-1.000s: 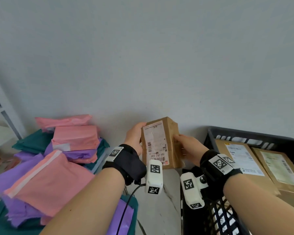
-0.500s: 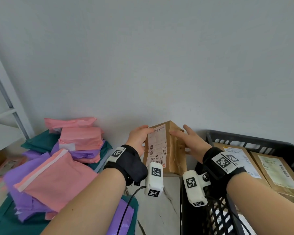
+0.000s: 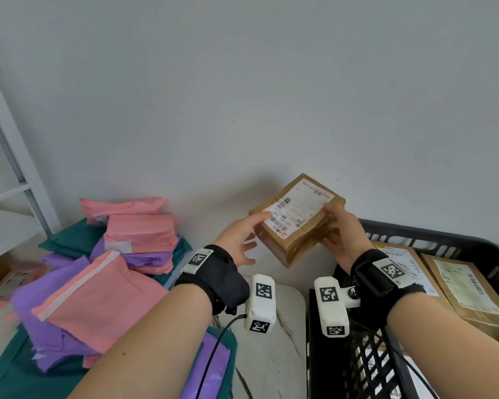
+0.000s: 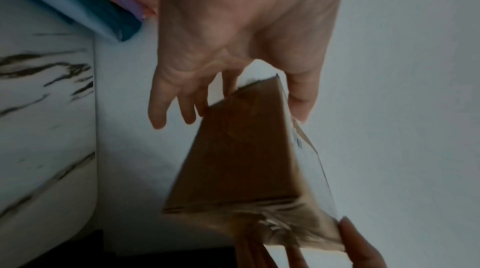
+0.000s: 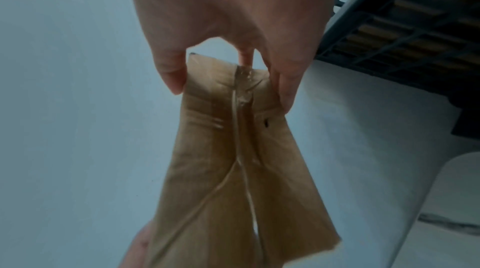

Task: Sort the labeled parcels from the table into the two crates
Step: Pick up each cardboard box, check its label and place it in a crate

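My right hand [image 3: 339, 234] clamps the brown parcel [image 3: 296, 218], its white barcode label [image 3: 297, 210] too blurred to read; my left hand [image 3: 238, 240], fingers straight, touches its corner.

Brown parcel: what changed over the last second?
The brown parcel went from upright, label toward the camera, to tilted label-up and shifted right toward the black crate. The left hand loosened to fingertip touch; the right hand took over the grip. Mailer pile unchanged.
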Available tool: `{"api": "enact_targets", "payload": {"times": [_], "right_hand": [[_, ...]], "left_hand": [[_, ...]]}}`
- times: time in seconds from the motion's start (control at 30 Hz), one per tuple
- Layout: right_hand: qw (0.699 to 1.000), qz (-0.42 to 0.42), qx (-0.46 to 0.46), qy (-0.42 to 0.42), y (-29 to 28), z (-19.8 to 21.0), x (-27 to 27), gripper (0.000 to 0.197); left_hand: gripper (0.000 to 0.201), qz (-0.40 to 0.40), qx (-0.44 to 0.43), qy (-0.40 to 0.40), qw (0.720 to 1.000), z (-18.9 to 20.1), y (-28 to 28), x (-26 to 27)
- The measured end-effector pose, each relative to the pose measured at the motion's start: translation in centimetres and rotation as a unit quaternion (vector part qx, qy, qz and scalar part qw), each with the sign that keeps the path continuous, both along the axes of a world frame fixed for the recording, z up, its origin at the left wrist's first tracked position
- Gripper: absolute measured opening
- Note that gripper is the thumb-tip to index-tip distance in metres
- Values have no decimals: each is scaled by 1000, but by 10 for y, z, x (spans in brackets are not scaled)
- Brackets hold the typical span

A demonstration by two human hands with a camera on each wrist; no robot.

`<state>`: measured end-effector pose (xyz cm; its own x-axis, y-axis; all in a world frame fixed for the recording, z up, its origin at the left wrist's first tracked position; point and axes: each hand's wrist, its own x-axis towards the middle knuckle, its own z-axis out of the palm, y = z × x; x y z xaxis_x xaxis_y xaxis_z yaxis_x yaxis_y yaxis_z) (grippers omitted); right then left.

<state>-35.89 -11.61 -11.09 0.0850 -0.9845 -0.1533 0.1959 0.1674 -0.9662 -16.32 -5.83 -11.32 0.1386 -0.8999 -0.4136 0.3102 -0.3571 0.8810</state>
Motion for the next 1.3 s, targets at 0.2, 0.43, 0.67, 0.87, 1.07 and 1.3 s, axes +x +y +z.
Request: {"api": "enact_targets", "payload": {"times": [0.2,0.43,0.67,0.87,1.07,1.3], "right_hand": [[992,30,-13,124,9,2,-7,31],[892,191,-131,388,26,28,-8,78],[919,224,-54,321,32,13,4,84],[989,96,2,112,30,8,-10,47],[990,89,4,111,41,9,-2,38],[991,64,8,114,45,8,-5,46]], "left_hand": [[16,26,-47,-26,998,1,3,7],[73,-132,-95,-151,975,27,1,9],[64,-144,-123,-125,974,36,-2,0],[54,-58,-83,-47,994,21,-8,24],[21,-145,-85,-31,985,15,-10,15],[25,-149,-94,-29,984,13,-16,11]]}}
